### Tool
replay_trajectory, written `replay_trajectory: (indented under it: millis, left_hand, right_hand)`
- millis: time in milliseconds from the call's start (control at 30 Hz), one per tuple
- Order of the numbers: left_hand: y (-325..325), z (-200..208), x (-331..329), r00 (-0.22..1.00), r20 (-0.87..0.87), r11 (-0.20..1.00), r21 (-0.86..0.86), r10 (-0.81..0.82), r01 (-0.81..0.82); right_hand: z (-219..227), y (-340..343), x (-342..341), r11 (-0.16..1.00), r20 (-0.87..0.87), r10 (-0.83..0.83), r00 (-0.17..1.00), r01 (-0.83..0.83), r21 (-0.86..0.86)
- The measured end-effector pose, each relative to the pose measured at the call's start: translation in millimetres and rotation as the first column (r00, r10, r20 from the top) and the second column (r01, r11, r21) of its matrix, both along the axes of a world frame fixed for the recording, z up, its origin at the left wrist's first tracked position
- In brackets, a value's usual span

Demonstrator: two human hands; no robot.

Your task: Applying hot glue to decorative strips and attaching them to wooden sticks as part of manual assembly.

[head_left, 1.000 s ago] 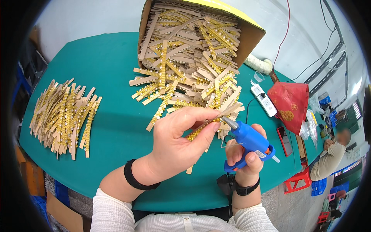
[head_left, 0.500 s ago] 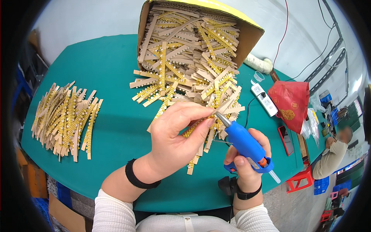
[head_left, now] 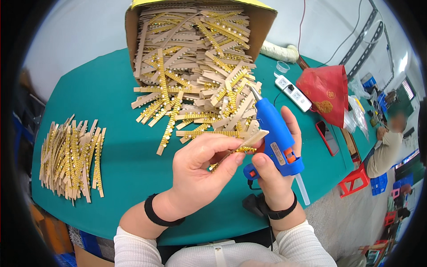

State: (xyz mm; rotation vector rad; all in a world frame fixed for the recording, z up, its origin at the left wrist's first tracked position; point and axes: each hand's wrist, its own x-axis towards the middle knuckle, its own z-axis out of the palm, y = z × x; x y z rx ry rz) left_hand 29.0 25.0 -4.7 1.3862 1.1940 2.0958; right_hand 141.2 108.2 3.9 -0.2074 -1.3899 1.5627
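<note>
Pinched between the thumb and fingers of my left hand is a beige strip trimmed with gold beading. My right hand is wrapped round a blue glue gun, its metal nozzle pointing up and away, apart from the strip. A clear glue stick juts from the gun's back end. Just beyond my hands, a heap of similar beaded strips spills out of a cardboard box lying on its side. To the left sits a smaller pile of strips, laid roughly side by side.
Green covering lies over the table. On the right are a white power strip, a small clear cup, a red bag and a phone. A red stool stands beyond the edge, near another person.
The glue gun's nozzle has moved off the strip and swung upward. My left hand has turned the strip, so its end now points towards the gun's body. The whole view has shifted.
</note>
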Motion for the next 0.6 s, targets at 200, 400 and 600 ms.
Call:
replay_trajectory:
  millis: [200, 400, 600]
  left_hand:
    - [-2, 1, 4, 1.000, -0.024, 0.998, -0.060, -0.020, 0.019]
    - [-8, 6, 3, 0.998, 0.060, 0.998, -0.049, -0.033, 0.036]
    - [-4, 0, 3, 0.999, -0.031, 1.000, -0.016, -0.007, 0.007]
  right_hand:
    - [-1, 3, 4, 0.995, 0.043, -0.047, 0.998, 0.043, 0.087]
    - [-1, 3, 14, 0.998, -0.035, 0.066, 0.997, -0.065, 0.020]
    - [-5, -1, 10, 0.997, -0.020, 0.055, 0.998, -0.053, 0.061]
